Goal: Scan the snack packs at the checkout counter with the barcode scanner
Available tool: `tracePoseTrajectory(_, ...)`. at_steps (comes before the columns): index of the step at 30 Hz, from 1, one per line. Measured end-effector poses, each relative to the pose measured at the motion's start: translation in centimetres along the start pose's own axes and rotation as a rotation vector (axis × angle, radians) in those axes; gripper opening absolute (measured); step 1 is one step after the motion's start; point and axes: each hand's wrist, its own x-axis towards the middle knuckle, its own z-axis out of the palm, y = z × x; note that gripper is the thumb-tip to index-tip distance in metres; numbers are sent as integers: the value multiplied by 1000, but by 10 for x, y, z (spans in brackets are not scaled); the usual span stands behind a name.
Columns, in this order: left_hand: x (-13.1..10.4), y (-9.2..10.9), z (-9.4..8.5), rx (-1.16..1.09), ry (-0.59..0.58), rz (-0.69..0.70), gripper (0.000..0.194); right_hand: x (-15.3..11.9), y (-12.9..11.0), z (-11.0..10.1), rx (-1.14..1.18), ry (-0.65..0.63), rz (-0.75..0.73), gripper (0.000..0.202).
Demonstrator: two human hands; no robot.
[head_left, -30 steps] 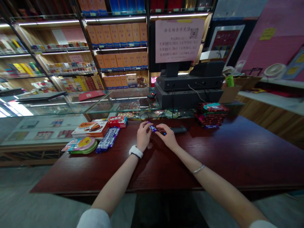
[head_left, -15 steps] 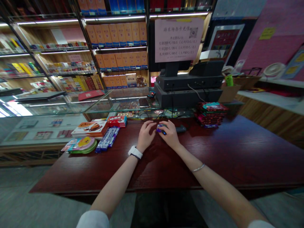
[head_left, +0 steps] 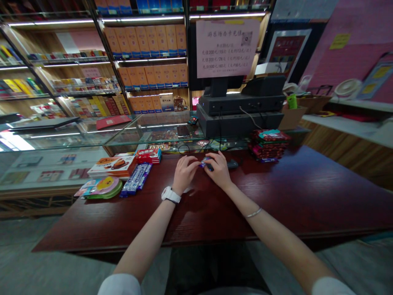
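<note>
Near the far edge of the dark red table (head_left: 196, 217), both hands meet at a small purple packet (head_left: 203, 164). My right hand (head_left: 217, 169) is closed on it, its fingers hiding much of the packet. My left hand (head_left: 184, 172), with a white watch on the wrist, reaches the packet's left end with thumb and fingertips; whether they grip it is too small to tell. Just right of my right hand lies a dark handheld device (head_left: 232, 164). Several purple wrapped bars (head_left: 136, 179) lie to the left of my left hand.
Orange-and-white box (head_left: 112, 166), red boxes (head_left: 148, 155) and round colourful packs (head_left: 104, 187) sit at the table's left. A stack of red packets (head_left: 268, 145) stands at back right. Behind are a glass counter (head_left: 123, 135), a dark register (head_left: 241, 119) and cables.
The camera view has shifted slightly. My left hand has moved a little left, and its fingertips now reach the small purple packet.
</note>
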Motion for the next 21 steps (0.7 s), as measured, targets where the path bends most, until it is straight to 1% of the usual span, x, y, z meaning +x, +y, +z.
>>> tracePoseTrajectory(4, 0, -1, 1, -1, -4, -60, 19, 3, 6, -5, 9, -24, 49, 13)
tracePoseTrajectory(7, -1, -3, 3, 15, 11, -93, 18, 3, 7, -6, -10, -14, 16, 13)
tracePoseTrajectory(12, -5, -6, 10, 35, 23, -86, 14, 1, 5, -3, -35, -9, -52, 14)
tracePoseTrajectory(18, -6, -7, 14, -15, 14, -98, 20, 0, 9, -1, -36, -15, -23, 14)
tracePoseTrajectory(21, -6, -7, 15, -32, 23, -118, 23, 0, 9, -2, -37, -22, -38, 14)
